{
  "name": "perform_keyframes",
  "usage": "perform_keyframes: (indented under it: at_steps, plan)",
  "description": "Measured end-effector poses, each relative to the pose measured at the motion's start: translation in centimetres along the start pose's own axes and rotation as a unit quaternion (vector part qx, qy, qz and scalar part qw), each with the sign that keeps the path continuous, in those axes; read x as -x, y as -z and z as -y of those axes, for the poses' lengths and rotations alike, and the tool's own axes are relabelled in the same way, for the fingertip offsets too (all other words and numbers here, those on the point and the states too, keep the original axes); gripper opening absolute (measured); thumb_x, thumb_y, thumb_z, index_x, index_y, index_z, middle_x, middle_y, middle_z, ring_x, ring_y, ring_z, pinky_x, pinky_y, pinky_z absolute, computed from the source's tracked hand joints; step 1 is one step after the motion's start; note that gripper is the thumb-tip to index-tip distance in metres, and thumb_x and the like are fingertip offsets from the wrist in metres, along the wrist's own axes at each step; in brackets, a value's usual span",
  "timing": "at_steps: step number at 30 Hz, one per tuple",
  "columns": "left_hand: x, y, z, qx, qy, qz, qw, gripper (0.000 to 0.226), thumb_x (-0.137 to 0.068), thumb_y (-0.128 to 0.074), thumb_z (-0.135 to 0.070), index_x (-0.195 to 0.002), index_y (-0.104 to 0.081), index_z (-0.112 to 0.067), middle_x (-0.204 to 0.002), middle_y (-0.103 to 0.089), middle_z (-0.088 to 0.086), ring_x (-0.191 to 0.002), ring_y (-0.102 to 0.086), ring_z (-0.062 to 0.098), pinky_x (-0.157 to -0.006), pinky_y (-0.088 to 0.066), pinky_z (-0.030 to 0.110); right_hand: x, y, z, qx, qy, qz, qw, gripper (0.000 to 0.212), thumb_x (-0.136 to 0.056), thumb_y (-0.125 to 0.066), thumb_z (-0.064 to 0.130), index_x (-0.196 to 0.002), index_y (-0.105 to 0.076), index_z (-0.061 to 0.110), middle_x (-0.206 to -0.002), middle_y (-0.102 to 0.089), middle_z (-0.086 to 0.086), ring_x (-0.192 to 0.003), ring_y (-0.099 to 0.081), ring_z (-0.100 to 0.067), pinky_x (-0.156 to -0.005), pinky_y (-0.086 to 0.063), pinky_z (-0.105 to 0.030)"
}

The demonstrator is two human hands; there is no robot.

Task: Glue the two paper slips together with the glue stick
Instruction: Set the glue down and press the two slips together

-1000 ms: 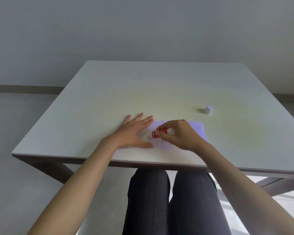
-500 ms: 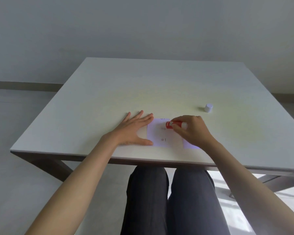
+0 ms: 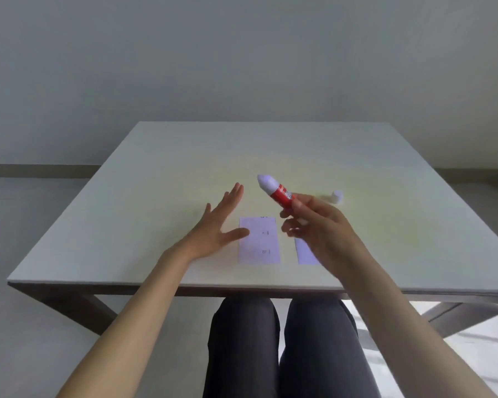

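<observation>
Pale tabletop (image 3: pixel 156 202) spreads beneath both my hands. My right hand (image 3: pixel 325 225) grips the red glue stick (image 3: pixel 275 191), its white tip tilted up and away, while my left hand (image 3: pixel 216 225) hovers with fingers spread, holding nothing. One paper slip (image 3: pixel 258 239) lies between my hands, the other slip (image 3: pixel 305 252) partly under my right; the white cap (image 3: pixel 337 196) stands beyond my right fingers.

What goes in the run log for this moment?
right hand: holds glue stick raised | left hand: open | slips: apart | cap: off
</observation>
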State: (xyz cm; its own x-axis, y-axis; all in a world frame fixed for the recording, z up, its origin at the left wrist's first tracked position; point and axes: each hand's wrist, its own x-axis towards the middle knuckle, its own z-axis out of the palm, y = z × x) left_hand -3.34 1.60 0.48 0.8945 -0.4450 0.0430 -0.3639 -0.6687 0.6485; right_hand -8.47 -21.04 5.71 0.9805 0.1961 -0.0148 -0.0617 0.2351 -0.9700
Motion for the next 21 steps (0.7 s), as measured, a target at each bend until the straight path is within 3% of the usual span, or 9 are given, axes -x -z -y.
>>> perform_keyframes:
  at_steps: [2,4,7,10,12,15,18,21]
  plan:
    - [0.6,-0.9,-2.1,0.115,-0.007,-0.084,0.99,0.058,-0.091,-0.051,-0.036,-0.141,-0.021,-0.043,-0.148,-0.019,-0.029,-0.144,-0.02,0.006,-0.119,0.003,0.034,0.5,-1.9,-2.5,-0.132,-0.106,0.018,0.985,0.022,-0.081,-0.059,0.03,-0.093,-0.067,0.013,-0.076,-0.066,-0.001,-0.059,-0.059,-0.015,-0.06,-0.047,-0.023]
    - [1.0,-1.8,-4.0,0.19,-0.004,-0.138,0.972,0.04,-0.09,-0.055,-0.031,-0.13,-0.055,-0.028,-0.138,-0.053,-0.013,-0.129,-0.047,0.005,-0.12,-0.013,0.038,0.7,-3.2,-4.2,-0.202,-0.162,0.014,0.966,0.023,-0.088,-0.054,0.033,-0.087,-0.068,0.015,-0.073,-0.065,0.001,-0.06,-0.056,-0.015,-0.063,-0.044,-0.025]
    - [1.7,-2.3,-5.4,0.285,0.025,-0.17,0.943,0.024,-0.085,-0.064,-0.022,-0.108,-0.072,-0.018,-0.111,-0.073,-0.005,-0.105,-0.066,0.007,-0.102,-0.044,0.03,0.5,-3.7,-5.1,-0.2,-0.155,-0.006,0.967,0.03,-0.092,-0.048,0.037,-0.087,-0.069,0.016,-0.075,-0.067,0.0,-0.059,-0.056,-0.014,-0.063,-0.043,-0.025]
    - [1.4,-1.4,-5.1,0.331,0.039,-0.209,0.92,0.016,-0.079,-0.07,-0.014,-0.087,-0.075,-0.027,-0.087,-0.077,-0.009,-0.086,-0.071,0.006,-0.08,-0.05,0.015,0.9,-3.8,-5.2,-0.038,-0.114,-0.052,0.991,0.028,-0.093,-0.05,0.037,-0.096,-0.068,0.016,-0.088,-0.07,-0.003,-0.06,-0.058,-0.016,-0.061,-0.044,-0.026]
    - [0.3,0.1,-4.4,0.287,0.06,-0.267,0.918,0.017,-0.075,-0.072,-0.017,-0.075,-0.073,-0.034,-0.076,-0.075,-0.018,-0.081,-0.07,-0.001,-0.078,-0.049,0.011,1.3,-3.5,-5.3,0.071,-0.077,-0.093,0.99,0.017,-0.091,-0.054,0.036,-0.096,-0.066,0.026,-0.095,-0.069,-0.002,-0.06,-0.06,-0.012,-0.061,-0.046,-0.024]
    - [-1.6,2.6,-2.8,0.181,0.108,-0.343,0.915,0.015,-0.074,-0.069,-0.024,-0.064,-0.066,-0.035,-0.06,-0.069,-0.026,-0.068,-0.061,-0.019,-0.063,-0.04,-0.001,1.9,-2.9,-5.2,0.14,-0.03,-0.096,0.985,0.008,-0.089,-0.057,0.032,-0.092,-0.065,0.034,-0.094,-0.067,0.006,-0.056,-0.059,-0.003,-0.062,-0.047,-0.021]
    - [-3.4,3.5,-1.0,0.124,0.149,-0.363,0.911,0.004,-0.075,-0.068,-0.027,-0.072,-0.067,-0.024,-0.057,-0.066,-0.02,-0.061,-0.056,-0.023,-0.057,-0.037,0.0,2.1,-2.5,-5.5,0.202,-0.013,-0.096,0.975,0.016,-0.088,-0.06,0.03,-0.101,-0.067,0.027,-0.1,-0.067,0.006,-0.061,-0.061,-0.006,-0.067,-0.046,-0.022]
    - [-4.4,2.9,0.0,0.087,0.153,-0.362,0.916,0.016,-0.078,-0.065,-0.029,-0.068,-0.065,-0.016,-0.051,-0.066,-0.018,-0.059,-0.058,-0.016,-0.053,-0.037,0.005,2.3,-2.5,-6.2,0.297,0.021,-0.089,0.95,0.019,-0.087,-0.061,0.029,-0.105,-0.066,0.026,-0.105,-0.064,0.007,-0.072,-0.062,-0.015,-0.068,-0.045,-0.016]
